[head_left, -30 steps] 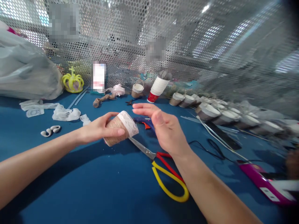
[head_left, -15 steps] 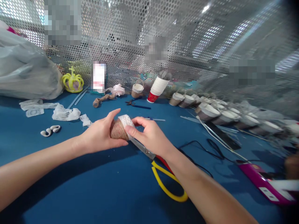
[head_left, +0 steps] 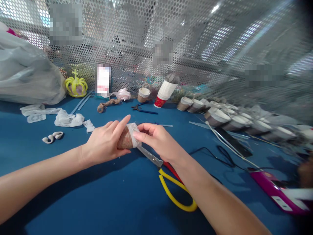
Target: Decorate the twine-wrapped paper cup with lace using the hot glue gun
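Note:
My left hand [head_left: 102, 142] is wrapped around a small twine-wrapped cup [head_left: 125, 139], which lies tilted on its side above the table. A white lace band [head_left: 133, 133] circles the cup's right end. At that end my right hand [head_left: 162, 140] closes on the lace and rim with thumb and fingers. Some of its fingertips are hidden behind the cup. Below lies a pair of scissors [head_left: 154, 160] with red and yellow handles, partly covered by my right forearm.
Lace scraps [head_left: 69, 118], a twine bundle [head_left: 100, 107] and pliers [head_left: 146, 111] lie beyond my hands. A paper cup stack [head_left: 167, 90] stands near the mesh. Several wrapped cups [head_left: 217, 117], a phone [head_left: 233, 142] and a purple power strip [head_left: 272, 192] are at right.
The cup has turned slightly and shifted a little to the right and down. My left fingers have moved over its top. My right hand stays at the lace end.

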`<state>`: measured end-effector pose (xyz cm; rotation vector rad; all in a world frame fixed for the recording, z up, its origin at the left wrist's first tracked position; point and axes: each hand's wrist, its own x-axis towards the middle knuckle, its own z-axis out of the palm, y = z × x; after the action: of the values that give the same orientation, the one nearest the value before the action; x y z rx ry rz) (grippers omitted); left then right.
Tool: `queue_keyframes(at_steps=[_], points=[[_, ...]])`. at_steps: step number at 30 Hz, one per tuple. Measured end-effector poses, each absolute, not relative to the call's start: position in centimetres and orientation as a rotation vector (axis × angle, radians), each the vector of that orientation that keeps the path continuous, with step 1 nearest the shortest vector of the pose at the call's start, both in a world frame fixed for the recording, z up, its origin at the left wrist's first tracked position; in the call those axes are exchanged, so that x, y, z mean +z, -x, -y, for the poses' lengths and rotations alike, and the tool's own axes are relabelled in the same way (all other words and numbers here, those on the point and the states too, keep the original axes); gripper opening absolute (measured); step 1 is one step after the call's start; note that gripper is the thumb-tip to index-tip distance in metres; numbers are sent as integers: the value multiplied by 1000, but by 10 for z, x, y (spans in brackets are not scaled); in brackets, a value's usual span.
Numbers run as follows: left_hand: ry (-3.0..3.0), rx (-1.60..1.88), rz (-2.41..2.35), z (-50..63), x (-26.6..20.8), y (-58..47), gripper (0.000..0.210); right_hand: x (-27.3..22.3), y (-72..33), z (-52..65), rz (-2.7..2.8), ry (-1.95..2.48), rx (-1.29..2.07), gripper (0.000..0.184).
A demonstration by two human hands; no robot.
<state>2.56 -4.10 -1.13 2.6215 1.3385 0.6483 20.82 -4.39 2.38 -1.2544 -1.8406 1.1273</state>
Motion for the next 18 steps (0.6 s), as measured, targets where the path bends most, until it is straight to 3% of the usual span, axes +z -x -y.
queue_keyframes(at_steps=[6,12,18], points=[[-2381,761,-1198,31,-5,-20,100,25,-206,48,1885,1295,1041,6],[-1465,696,-904,11,-4,-9,55,32,-203,59,2146,1187,730,6],[-1262,864,-884,7,-11,-12,32,30,-204,58,2161,1180,672,9]])
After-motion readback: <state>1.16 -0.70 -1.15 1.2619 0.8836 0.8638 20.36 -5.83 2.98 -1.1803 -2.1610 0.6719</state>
